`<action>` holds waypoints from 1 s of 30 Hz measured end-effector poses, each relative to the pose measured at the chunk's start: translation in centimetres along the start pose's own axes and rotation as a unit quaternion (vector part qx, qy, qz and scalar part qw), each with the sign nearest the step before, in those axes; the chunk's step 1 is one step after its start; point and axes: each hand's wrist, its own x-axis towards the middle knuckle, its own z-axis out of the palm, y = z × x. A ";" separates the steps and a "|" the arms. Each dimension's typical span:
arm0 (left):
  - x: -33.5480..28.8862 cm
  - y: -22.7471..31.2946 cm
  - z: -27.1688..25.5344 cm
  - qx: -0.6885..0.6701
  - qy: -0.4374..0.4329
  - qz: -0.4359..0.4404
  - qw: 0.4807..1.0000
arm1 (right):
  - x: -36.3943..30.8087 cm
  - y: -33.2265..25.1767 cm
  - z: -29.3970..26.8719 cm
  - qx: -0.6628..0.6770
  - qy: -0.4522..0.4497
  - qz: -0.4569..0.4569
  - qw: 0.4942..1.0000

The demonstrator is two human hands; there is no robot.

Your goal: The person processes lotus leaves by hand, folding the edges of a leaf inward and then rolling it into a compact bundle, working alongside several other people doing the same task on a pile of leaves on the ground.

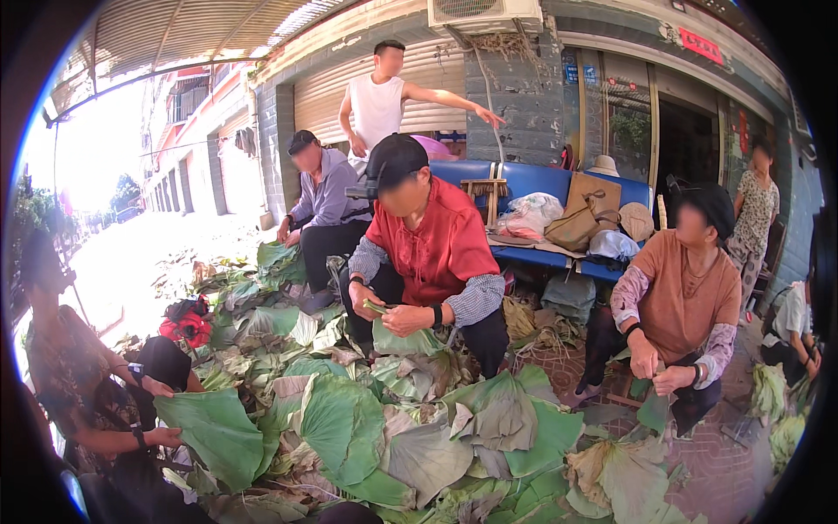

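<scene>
Leaves (349, 428), big green ones, lie heaped on the ground right in front of me, some flat, some curled and browning. In this head view neither of my own hands shows, so I cannot tell whether the fingers are open or closed.

On my left a seated person in a patterned sleeve (83, 393) has a wide leaf (214, 432) spread out. One of that person's hands (157, 386) sits at its upper edge and the other (164, 435) grips its near edge, fingers curled over it.

Straight across the heap a person in a red shirt (432, 236) crouches. Both of that person's hands (406, 319) are closed on a folded leaf (406, 342), which hangs just below the fingers and touches the pile.

To my right a person in an orange top (685, 297) sits with hands (674, 380) together over a small scrap of leaf, fingers pinched shut on it.

Behind them a person in a grey shirt (327, 196) bends over the far leaves, and a person in a white sleeveless top (375, 105) stands with one arm out.

A blue bench (532, 183) stands along the wall and carries a tan bag (576, 223). A red and black bag (185, 323) lies at the far left edge of the heap.
</scene>
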 end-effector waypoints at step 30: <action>-0.9 -2.1 -0.6 0.083 0.017 0.035 0.996 | 0.2 2.2 0.9 0.003 0.051 0.022 0.998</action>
